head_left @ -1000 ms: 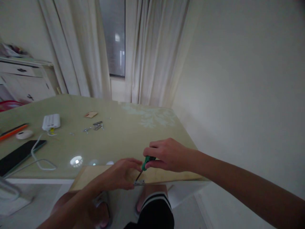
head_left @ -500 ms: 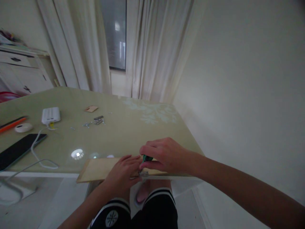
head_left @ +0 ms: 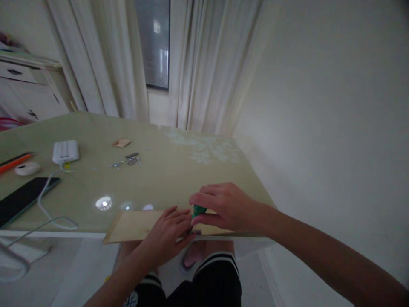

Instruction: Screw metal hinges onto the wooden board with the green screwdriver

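At the far left of the frame, an orange stick lies on the green table, with a black phone below it and a round white thing between them. A white cord runs over the phone, and a white box sits just to the right. Near the middle left are a small flat square and a little heap of shiny metal bits. At the bottom middle, a pale wooden board lies along the table's edge. The left hand rests on it, thumb by a small metal piece; I can't tell if its fingers pinch anything. Right of that, the right hand's fingers grip a green screwdriver, tip down by the metal piece.
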Available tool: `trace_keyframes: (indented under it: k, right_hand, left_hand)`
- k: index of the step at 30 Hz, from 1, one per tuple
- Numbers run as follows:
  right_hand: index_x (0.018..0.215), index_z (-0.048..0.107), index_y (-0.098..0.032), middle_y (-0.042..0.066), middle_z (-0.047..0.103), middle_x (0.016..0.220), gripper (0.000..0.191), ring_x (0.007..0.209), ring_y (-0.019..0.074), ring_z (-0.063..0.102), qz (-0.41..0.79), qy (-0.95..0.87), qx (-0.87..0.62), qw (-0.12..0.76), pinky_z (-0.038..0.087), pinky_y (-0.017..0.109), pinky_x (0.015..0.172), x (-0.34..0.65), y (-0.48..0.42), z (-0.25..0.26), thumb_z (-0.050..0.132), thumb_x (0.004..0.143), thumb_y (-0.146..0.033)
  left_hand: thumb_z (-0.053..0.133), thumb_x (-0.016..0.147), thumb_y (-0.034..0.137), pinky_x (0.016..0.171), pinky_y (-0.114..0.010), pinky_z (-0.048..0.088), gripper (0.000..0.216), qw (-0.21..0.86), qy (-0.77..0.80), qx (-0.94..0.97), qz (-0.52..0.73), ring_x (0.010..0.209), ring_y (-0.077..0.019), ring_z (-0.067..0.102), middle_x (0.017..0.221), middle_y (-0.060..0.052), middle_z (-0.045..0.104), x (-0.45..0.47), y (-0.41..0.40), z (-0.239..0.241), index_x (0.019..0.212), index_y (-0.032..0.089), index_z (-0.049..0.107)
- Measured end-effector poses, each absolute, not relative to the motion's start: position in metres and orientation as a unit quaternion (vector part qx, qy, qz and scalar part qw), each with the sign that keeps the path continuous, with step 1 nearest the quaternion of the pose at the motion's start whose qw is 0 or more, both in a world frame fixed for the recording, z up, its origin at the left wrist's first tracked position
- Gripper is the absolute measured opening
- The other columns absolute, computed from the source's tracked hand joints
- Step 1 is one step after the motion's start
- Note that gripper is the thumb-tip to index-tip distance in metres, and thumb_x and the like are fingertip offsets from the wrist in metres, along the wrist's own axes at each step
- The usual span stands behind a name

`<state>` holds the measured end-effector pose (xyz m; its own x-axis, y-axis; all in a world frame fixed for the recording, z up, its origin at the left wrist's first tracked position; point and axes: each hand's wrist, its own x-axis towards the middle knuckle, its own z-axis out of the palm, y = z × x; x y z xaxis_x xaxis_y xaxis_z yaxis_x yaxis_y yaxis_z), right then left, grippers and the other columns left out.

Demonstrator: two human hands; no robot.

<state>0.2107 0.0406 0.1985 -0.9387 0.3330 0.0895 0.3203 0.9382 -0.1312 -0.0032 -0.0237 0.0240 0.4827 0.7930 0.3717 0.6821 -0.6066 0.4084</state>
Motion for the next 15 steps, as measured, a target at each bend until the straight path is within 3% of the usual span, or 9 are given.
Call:
trace_keyframes:
  k: [4, 7, 10, 15]
  right_hand:
    - [0.15, 0.049, -0.02, 0.013, 0.068, 0.134, 0.041, 0.12, 0.0211, 0.063, 0.167, -0.966, -0.163, 0.107, 0.05, 0.036, 0.1, 0.212, 0.037, 0.197, 0.051, 0.109, -0.028]
    - [0.142, 0.057, -0.023, 0.009, 0.074, 0.119, 0.035, 0.106, 0.0174, 0.068, 0.2, -0.951, -0.157, 0.174, 0.052, 0.031, 0.092, 0.212, 0.034, 0.179, 0.053, 0.11, -0.035]
    - [0.129, 0.066, -0.024, 0.005, 0.075, 0.099, 0.034, 0.087, 0.0175, 0.067, 0.14, -0.937, -0.177, 0.266, 0.052, 0.03, 0.079, 0.211, 0.029, 0.156, 0.065, 0.103, -0.044]
    - [0.154, 0.048, -0.026, 0.009, 0.073, 0.124, 0.051, 0.113, 0.0221, 0.069, 0.186, -0.904, -0.219, 0.317, 0.054, 0.038, 0.099, 0.213, 0.018, 0.148, 0.057, 0.104, -0.028]
  left_hand:
    - [0.062, 0.102, 0.026, 0.118, -0.051, 0.04, 0.007, 0.085, 0.451, 0.84, 0.289, 0.113, -0.026, 0.071, 0.112, -0.007, 0.079, 0.005, -0.028, 0.016, 0.102, 0.023, 0.069]
    - [0.064, 0.101, 0.026, 0.118, -0.05, 0.04, 0.006, 0.093, 0.451, 0.833, 0.306, 0.121, -0.0266, 0.068, 0.117, -0.005, 0.079, 0.005, -0.029, 0.014, 0.102, 0.025, 0.07]
    - [0.068, 0.099, 0.026, 0.116, -0.049, 0.043, 0.013, 0.108, 0.449, 0.825, 0.324, 0.125, -0.0268, 0.067, 0.124, -0.004, 0.078, 0.005, -0.029, 0.014, 0.112, 0.028, 0.071]
    - [0.078, 0.092, 0.029, 0.119, -0.051, 0.04, 0.012, 0.145, 0.467, 0.814, 0.314, 0.124, -0.0283, 0.067, 0.118, -0.002, 0.079, 0.006, -0.027, 0.016, 0.102, 0.028, 0.073]
